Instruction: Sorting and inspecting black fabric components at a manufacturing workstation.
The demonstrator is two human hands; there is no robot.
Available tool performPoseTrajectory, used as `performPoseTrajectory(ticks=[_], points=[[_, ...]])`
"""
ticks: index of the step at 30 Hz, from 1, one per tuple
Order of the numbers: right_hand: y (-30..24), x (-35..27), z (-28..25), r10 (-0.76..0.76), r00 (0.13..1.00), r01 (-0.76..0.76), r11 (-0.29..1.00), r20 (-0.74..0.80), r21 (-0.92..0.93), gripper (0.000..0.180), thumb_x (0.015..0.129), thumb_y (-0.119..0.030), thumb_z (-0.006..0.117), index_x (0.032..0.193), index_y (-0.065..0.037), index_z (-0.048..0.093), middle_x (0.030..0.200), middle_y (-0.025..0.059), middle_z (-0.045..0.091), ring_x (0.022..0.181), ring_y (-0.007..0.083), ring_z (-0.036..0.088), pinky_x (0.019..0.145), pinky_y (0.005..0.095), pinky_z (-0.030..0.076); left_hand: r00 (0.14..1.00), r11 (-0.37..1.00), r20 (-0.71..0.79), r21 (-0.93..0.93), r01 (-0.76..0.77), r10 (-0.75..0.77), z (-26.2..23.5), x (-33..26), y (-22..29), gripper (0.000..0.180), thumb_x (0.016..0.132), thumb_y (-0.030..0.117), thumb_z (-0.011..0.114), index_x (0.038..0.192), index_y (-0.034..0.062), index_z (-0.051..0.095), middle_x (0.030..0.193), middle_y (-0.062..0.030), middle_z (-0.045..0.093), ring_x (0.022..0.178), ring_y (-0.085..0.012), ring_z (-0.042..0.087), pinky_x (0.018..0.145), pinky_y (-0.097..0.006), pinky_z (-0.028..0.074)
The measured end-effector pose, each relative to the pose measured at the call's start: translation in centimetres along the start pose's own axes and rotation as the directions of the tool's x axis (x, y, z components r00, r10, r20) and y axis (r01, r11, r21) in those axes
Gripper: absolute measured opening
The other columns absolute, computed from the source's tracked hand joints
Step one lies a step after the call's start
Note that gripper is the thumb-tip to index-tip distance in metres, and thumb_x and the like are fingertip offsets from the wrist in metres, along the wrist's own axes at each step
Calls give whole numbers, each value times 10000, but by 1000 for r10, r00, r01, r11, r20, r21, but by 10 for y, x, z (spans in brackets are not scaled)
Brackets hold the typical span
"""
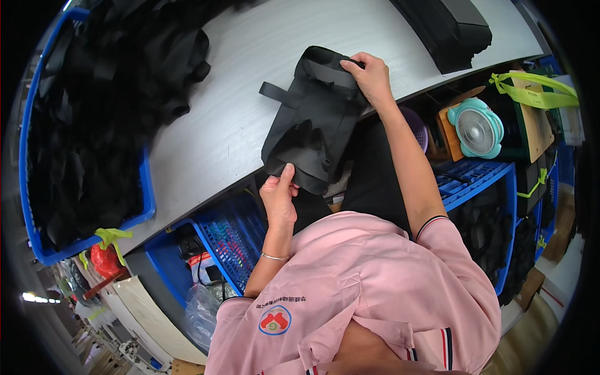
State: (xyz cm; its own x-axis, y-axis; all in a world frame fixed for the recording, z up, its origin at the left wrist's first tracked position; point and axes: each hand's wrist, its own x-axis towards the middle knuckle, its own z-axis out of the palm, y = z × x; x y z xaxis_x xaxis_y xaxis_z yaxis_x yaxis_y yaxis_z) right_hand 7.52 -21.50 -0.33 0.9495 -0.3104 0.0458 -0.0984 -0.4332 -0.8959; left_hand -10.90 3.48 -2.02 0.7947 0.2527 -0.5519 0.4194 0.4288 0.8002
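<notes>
A black fabric pouch (312, 112) with a short strap loop sticking out at its left side lies over the near edge of the grey table (219, 112). My left hand (280, 194) pinches its near lower corner between thumb and fingers, beyond the table's edge. At the far right corner my right hand (371, 76) grips the upper rim, thumb on top. The pouch's near end looks loose and folded, with its inside partly showing. Fingers under the fabric are hidden on both hands.
At the left a blue crate (150, 187) is heaped with black fabric pieces (106, 112). A stack of black pieces (447, 31) lies at the far right of the table. Right of me are a small turquoise fan (478, 128) and a blue basket (481, 172); another blue basket (231, 250) sits below the table.
</notes>
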Motion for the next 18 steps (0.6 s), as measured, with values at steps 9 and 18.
performPoseTrajectory(ticks=[9, 18], points=[[2, -1, 18, -186, 970, 133, 943, -154, -305, 224, 818, -218, 755, 825, -11, 669, 878, 135, 678, 781, 316, 653, 717, 397, 511, 999, 997, 44, 81, -11, 8, -12, -5, 1, 194, 872, 177, 780, 756, 82, 658, 701, -15, 659, 560, -86, 566, 517, -209, 416], [15, -8, -2, -131, 971, 117, 990, -198, -79, 248, 798, -241, 762, 840, -23, 651, 793, 119, 680, 734, 215, 657, 696, 343, 515, 923, 942, 343, -214, 257, -174, -7, -1, -3, 516, 967, 437, 621, 1350, 101, 541, 1225, -110, 660, 1018, -319, 686, 795, -434, 597]])
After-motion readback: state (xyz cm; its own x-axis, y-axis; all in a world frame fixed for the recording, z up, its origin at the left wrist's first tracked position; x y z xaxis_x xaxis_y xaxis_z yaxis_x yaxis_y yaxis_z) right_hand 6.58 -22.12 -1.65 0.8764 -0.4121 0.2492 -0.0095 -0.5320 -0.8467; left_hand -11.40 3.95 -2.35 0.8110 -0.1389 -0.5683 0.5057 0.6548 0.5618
